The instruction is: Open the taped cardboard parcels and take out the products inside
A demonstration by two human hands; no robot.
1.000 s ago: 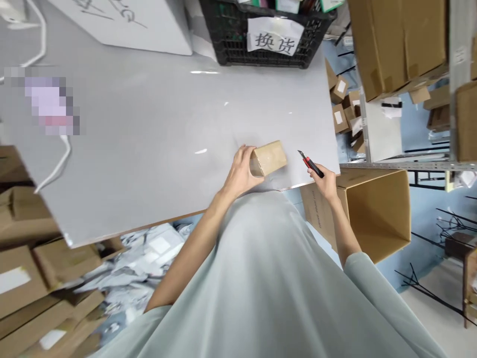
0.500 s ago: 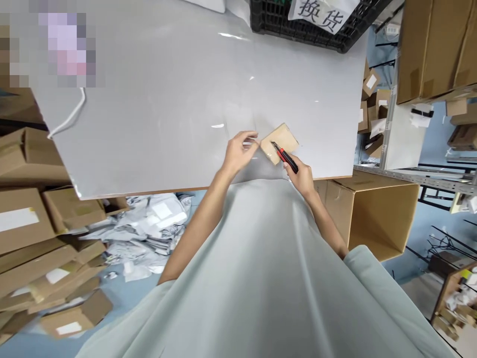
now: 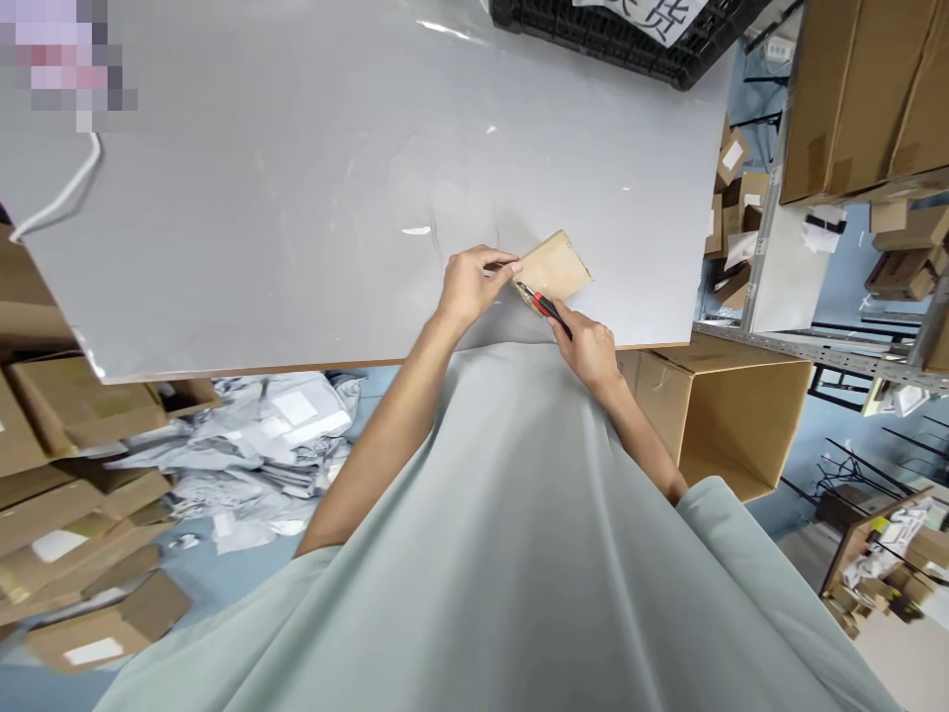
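Observation:
A small tan cardboard box (image 3: 556, 265) lies on the grey-white table (image 3: 297, 218), close to its front edge. My left hand (image 3: 471, 282) is closed at the box's left corner, with thumb and forefinger pinching it there. In my right hand (image 3: 589, 348) is a box cutter (image 3: 547, 309) with a black and red handle. Its tip points up and left, at the near left edge of the box by my left fingertips. Whether the blade has entered the cardboard cannot be made out.
A black plastic crate (image 3: 608, 44) with a paper sign stands at the table's far side. An open carton (image 3: 741, 425) is below the right edge. Cartons (image 3: 89, 405) and crumpled plastic packaging (image 3: 259, 445) lie on the floor at left. A white cable (image 3: 66, 193) crosses the table's left side.
The box cutter has moved left and down, from over the box's top to its near left edge. My left fingers have closed on the box's corner. The view has shifted slightly.

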